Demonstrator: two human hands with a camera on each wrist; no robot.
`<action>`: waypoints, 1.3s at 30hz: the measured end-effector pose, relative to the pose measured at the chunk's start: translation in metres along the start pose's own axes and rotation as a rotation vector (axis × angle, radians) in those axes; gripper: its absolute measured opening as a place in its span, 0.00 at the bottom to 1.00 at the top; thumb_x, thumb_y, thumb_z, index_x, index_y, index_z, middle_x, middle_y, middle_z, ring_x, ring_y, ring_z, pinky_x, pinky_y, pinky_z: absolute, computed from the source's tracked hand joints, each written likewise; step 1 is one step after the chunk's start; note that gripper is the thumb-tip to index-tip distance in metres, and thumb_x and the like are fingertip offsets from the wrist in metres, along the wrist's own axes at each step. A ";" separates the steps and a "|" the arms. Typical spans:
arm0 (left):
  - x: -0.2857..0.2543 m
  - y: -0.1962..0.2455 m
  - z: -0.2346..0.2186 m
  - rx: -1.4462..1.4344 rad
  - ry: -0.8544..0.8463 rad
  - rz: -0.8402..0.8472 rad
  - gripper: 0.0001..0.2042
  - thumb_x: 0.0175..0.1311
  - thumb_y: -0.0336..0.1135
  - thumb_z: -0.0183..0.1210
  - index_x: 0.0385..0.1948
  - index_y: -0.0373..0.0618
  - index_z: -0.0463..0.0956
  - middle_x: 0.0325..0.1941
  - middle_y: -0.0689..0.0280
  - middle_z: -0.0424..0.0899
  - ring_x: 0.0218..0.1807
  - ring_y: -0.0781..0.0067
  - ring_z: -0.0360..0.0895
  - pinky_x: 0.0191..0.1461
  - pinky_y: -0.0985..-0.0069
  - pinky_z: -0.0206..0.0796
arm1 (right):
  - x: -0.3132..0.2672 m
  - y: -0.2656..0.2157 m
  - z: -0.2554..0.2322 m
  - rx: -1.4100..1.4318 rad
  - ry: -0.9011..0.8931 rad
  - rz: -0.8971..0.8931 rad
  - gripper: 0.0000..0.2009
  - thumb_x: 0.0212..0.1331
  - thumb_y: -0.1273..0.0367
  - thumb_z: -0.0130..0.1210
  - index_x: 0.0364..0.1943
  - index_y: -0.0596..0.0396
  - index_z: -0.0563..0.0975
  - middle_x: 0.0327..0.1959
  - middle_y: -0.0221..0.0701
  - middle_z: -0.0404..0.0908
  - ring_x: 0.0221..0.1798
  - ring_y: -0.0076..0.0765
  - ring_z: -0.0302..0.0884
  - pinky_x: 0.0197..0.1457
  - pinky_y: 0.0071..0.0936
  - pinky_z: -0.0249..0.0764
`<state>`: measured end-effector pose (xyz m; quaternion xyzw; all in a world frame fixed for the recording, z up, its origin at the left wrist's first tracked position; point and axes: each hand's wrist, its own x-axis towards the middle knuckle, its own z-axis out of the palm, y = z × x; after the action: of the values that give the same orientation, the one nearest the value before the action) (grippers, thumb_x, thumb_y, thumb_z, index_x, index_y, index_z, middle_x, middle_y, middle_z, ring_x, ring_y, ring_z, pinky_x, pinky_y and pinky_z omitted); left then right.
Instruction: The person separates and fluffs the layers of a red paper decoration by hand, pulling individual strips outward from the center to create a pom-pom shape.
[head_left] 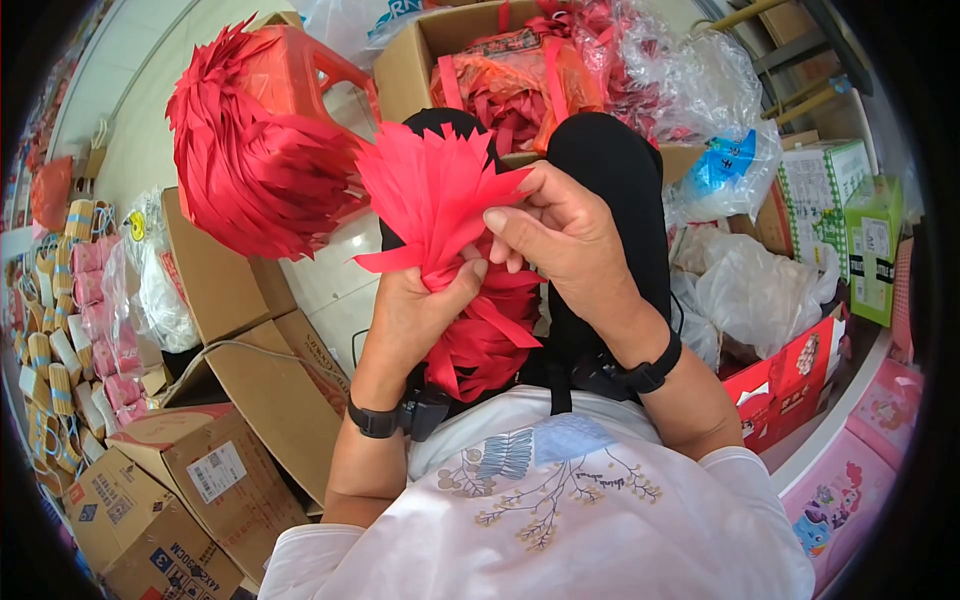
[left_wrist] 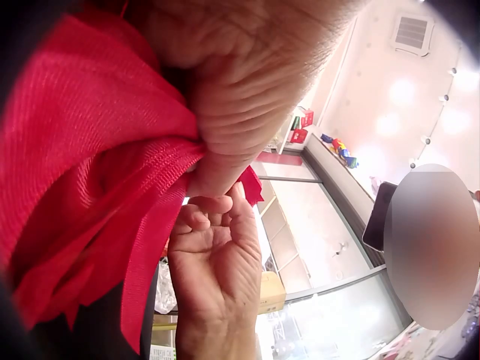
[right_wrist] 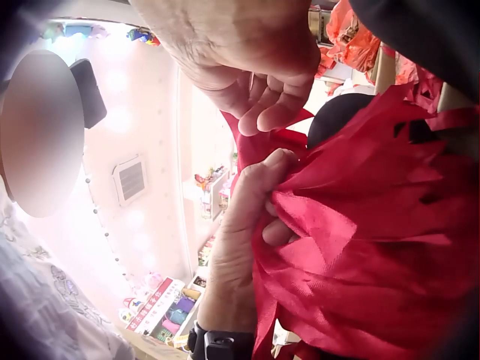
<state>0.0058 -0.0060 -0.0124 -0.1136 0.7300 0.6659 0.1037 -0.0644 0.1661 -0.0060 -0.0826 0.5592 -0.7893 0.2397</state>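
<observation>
the left hand (head_left: 425, 305) grips the gathered red ribbon bunch (head_left: 435, 205) above the lap — the right hand (head_left: 570, 235) pinches a ribbon tip at its side, beside the larger red bundle (head_left: 265, 150).

Head view: looks from above the white shirt (head_left: 600, 510), down and forward; widest, farthest from the red ribbons (head_left: 425, 200). Left wrist view: very close to the left hand (left_wrist: 247, 75), tilted upward; ribbons at 9 o'clock, ceiling (left_wrist: 420, 90) toward 2. Right wrist view: close under the right hand (right_wrist: 247, 52), tilted upward; ceiling at 9, ribbons toward 4. All views share ribbons and both hands.
</observation>
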 end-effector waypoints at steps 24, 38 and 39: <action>-0.001 0.001 0.000 -0.021 -0.008 -0.031 0.03 0.66 0.27 0.60 0.38 0.42 0.77 0.32 0.76 0.78 0.35 0.86 0.71 0.39 0.83 0.65 | 0.001 0.008 -0.003 0.277 -0.049 0.011 0.03 0.66 0.76 0.55 0.40 0.59 0.73 0.35 0.31 0.80 0.31 0.24 0.82 0.32 0.21 0.77; 0.000 0.000 0.000 -0.027 0.001 0.019 0.07 0.65 0.26 0.59 0.43 0.41 0.79 0.36 0.74 0.81 0.40 0.85 0.74 0.45 0.81 0.69 | 0.001 0.007 0.002 0.408 -0.045 0.045 0.03 0.68 0.76 0.50 0.42 0.59 0.72 0.34 0.36 0.81 0.32 0.28 0.82 0.36 0.24 0.80; 0.000 -0.001 0.000 -0.022 -0.002 0.007 0.08 0.65 0.26 0.59 0.43 0.41 0.79 0.37 0.74 0.81 0.41 0.85 0.75 0.46 0.81 0.69 | 0.001 0.006 0.003 0.412 -0.040 0.048 0.03 0.68 0.76 0.49 0.42 0.59 0.72 0.35 0.37 0.81 0.33 0.29 0.83 0.37 0.24 0.80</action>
<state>0.0063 -0.0063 -0.0130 -0.1116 0.7231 0.6742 0.1010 -0.0622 0.1618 -0.0111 -0.0343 0.3827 -0.8794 0.2812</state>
